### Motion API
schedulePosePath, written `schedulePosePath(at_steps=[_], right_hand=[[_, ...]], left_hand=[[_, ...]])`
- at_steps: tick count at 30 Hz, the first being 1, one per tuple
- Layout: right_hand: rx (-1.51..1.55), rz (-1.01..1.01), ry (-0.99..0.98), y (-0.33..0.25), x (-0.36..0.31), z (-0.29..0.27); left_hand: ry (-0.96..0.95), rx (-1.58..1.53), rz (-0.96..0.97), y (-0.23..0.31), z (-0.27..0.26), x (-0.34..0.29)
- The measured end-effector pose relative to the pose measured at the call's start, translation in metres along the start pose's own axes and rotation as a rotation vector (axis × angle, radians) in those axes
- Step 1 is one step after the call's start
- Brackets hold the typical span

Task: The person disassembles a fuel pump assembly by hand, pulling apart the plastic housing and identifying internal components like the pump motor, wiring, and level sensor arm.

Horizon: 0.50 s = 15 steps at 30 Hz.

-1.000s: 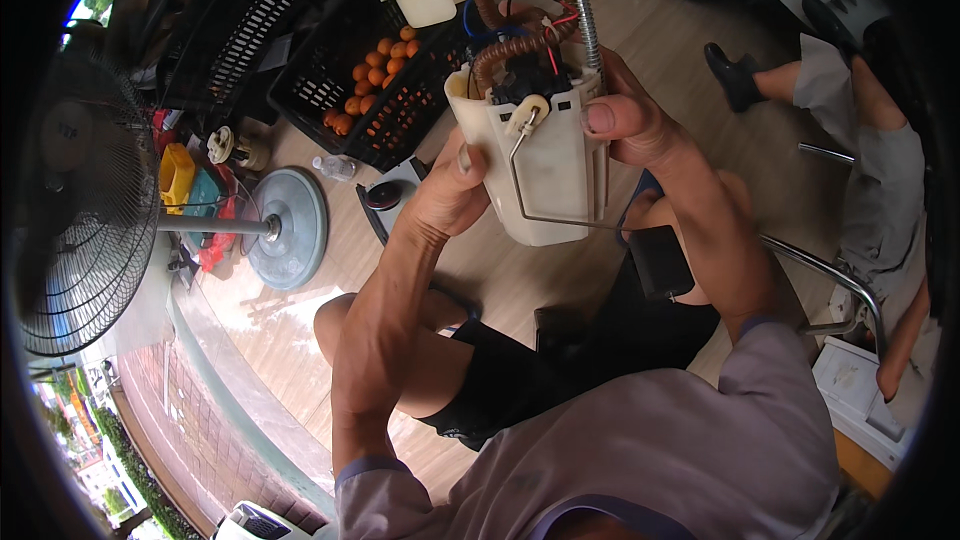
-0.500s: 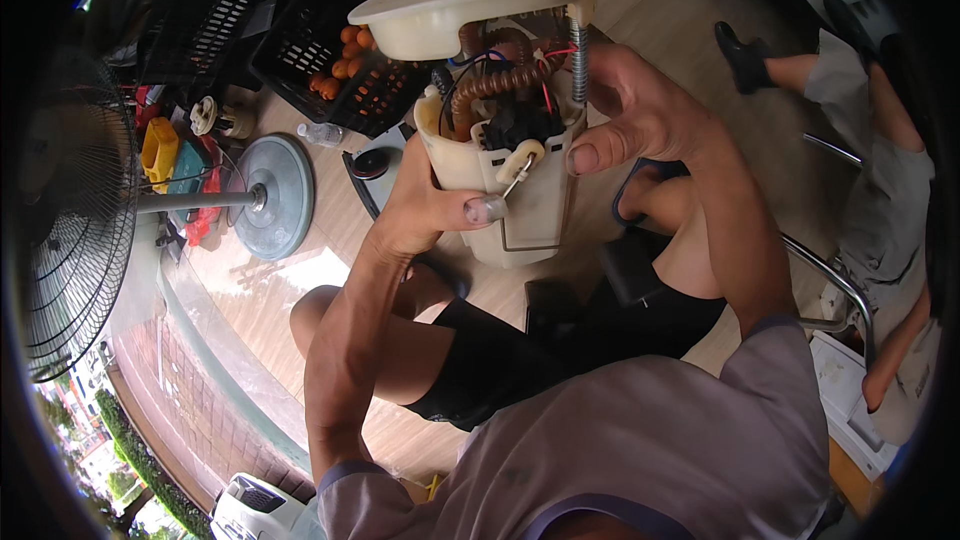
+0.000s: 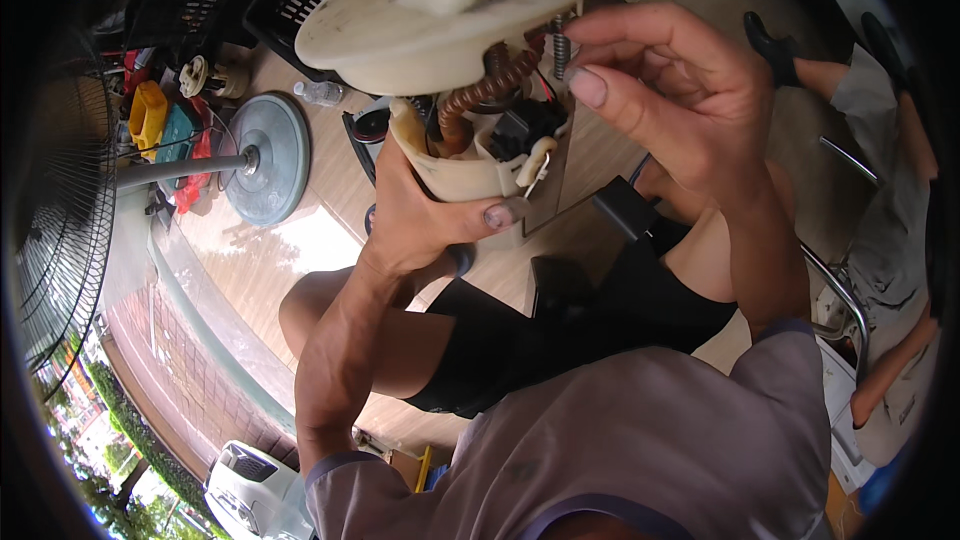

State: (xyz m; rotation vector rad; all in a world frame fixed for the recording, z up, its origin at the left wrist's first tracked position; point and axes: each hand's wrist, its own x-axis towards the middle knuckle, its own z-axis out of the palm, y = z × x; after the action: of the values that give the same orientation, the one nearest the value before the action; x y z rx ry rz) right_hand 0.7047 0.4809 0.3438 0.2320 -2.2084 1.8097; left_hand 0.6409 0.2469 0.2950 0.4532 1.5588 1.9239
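Note:
A cream plastic fuel pump module (image 3: 465,180) is held up in front of me, tilted so its round top flange (image 3: 450,25) faces me. My left hand (image 3: 410,215) wraps around the cup from the left, thumb across its front beside a wire float arm. Between flange and cup run a brown corrugated hose (image 3: 490,90), some wires and a black connector (image 3: 525,125). My right hand (image 3: 690,90) is at the right side, its index finger and thumb apart beside the metal spring (image 3: 561,48). Whether the fingertips touch the spring is hard to see.
A fan (image 3: 60,220) with a round grey base (image 3: 268,160) stands at left. Behind it lie a yellow container (image 3: 148,118), another pump module (image 3: 212,78), and a bottle (image 3: 318,93). Black crates (image 3: 290,10) are at the back. Another person's leg (image 3: 820,75) shows at right.
The module has moved up toward me and tipped, showing more of the flange's top. My right hand has left the cup's side and risen to the spring.

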Motion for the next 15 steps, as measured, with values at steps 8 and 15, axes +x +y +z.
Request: schedulePosePath(at_steps=[8,15], right_hand=[[-0.032,0.048,-0.016,0.005,-0.004,0.004],[0.029,0.093,0.062,0.01,-0.006,0.002]], left_hand=[[0.154,-0.134,-0.159,-0.011,0.002,-0.005],[0.119,-0.004,-0.035,-0.002,0.015,0.006]])
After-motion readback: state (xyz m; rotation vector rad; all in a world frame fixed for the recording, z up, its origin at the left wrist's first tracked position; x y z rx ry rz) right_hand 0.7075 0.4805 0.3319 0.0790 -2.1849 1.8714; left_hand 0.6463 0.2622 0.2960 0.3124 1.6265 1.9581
